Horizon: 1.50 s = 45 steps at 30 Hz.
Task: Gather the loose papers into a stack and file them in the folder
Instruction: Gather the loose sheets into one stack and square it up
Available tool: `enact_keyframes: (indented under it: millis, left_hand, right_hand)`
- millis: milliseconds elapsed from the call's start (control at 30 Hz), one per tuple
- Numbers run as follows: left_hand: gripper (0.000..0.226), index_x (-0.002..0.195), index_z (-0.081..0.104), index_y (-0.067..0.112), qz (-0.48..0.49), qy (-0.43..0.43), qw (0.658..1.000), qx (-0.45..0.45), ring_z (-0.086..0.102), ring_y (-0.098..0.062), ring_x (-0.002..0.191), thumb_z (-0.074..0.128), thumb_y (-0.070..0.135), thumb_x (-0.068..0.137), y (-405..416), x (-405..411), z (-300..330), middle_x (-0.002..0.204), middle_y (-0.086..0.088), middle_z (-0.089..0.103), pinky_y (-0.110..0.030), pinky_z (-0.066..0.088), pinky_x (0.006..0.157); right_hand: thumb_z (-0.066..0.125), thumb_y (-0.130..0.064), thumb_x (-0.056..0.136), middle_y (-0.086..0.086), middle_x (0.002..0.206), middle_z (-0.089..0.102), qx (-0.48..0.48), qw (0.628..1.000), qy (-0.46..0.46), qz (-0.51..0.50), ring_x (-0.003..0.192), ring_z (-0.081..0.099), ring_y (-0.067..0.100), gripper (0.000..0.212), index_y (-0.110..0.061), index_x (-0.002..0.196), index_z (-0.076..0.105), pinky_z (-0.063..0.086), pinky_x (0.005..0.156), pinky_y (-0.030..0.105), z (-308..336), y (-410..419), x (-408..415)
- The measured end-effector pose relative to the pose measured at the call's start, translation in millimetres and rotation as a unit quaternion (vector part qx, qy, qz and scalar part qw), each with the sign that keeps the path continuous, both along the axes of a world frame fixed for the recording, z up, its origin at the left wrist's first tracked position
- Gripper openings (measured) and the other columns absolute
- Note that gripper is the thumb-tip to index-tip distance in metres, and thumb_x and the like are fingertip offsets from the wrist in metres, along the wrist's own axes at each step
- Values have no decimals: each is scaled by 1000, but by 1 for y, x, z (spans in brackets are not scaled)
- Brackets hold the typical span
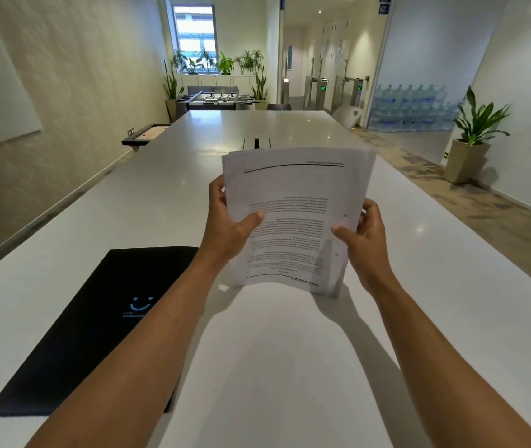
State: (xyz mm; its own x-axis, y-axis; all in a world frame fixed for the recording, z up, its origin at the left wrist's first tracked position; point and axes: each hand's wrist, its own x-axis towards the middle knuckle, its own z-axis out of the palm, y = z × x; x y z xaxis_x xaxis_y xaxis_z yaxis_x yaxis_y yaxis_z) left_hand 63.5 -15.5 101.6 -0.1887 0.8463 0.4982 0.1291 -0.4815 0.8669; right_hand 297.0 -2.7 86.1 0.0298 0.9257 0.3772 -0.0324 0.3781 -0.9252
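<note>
A stack of printed white papers (296,202) stands upright on its lower edge on the white table (290,367), the text upside down to me. My left hand (230,221) grips the stack's left side, thumb on the front sheet. My right hand (366,236) grips its right side, thumb on the front too. The sheets' top edges are fanned slightly unevenly. A black folder (96,324) with a blue smile logo lies shut on the table to the left, partly under my left forearm.
A cable slot (256,143) is set into the table beyond the papers. A dark tray (146,133) sits off the table's far left edge. A potted plant (471,137) stands on the floor at right, with water bottles (409,108) behind glass.
</note>
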Motion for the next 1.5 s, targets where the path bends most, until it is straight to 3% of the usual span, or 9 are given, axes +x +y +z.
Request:
enact_keyframes:
  millis: [100,267,400,533,933,1233,1367,1433,1500]
  left_hand:
    - [64,125,37,26,19,-13,1000,-2,60,4,95,73,13,74,2,5,-6,114,4,54,-14,53,72]
    - [52,119,46,24,59,-103,991,-60,65,-15,95,68,19,72,5,14,-9,108,1,62,-21,54,66]
    - [48,116,48,22,96,-102,988,-69,66,-17,91,64,20,71,3,25,-10,103,4,63,-19,53,62]
    - [46,118,45,30,102,-124,984,-80,68,-15,86,61,17,77,2,20,-8,105,6,64,-21,54,60]
    - [28,108,52,22,75,-120,982,-126,66,-20,89,57,7,85,3,29,-11,101,1,65,-21,52,57]
    - [12,105,52,23,86,-107,985,-100,68,-19,89,50,21,94,3,31,-6,102,1,67,-24,55,63]
    - [20,106,49,26,101,-112,986,-68,67,-13,87,53,28,87,3,32,3,100,6,65,-22,56,65]
    - [29,109,46,28,122,-99,986,-53,65,-9,86,56,23,82,0,32,-2,100,11,62,-15,52,61]
    - [33,109,44,27,118,-90,986,-74,65,-12,88,58,17,81,-2,32,-12,102,8,61,-19,53,60]
  right_hand:
    - [62,4,80,1,111,63,4,1000,-1,-18,102,64,22,46,-27,112,48,58,66,24,-1,1,-3]
    - [56,6,80,-3,102,66,-7,999,19,-33,89,67,11,41,-29,101,51,55,62,19,-2,4,-4]
    - [52,3,79,-6,96,67,-12,999,9,-38,79,67,0,34,-27,95,54,53,58,15,-4,4,-10]
    - [52,-5,73,-2,100,66,-7,999,25,-40,84,67,4,36,-30,99,51,53,60,16,-9,4,-6]
    - [54,-12,80,-9,101,64,-12,999,-3,-47,89,65,12,31,-33,104,51,52,59,18,-13,3,-17]
    - [51,-17,79,-9,96,63,15,997,-15,-74,86,65,10,22,-29,97,51,53,64,22,-4,6,-14]
    - [52,-13,79,-7,98,61,50,996,-6,-74,86,65,8,26,-28,99,48,56,63,19,1,7,-13]
    - [55,-14,77,-5,101,59,49,996,-20,-77,88,64,10,32,-29,103,45,55,62,19,-6,5,-12]
    - [57,-15,76,-5,102,59,33,996,-28,-76,90,63,12,33,-33,100,43,54,61,20,-17,3,-13]
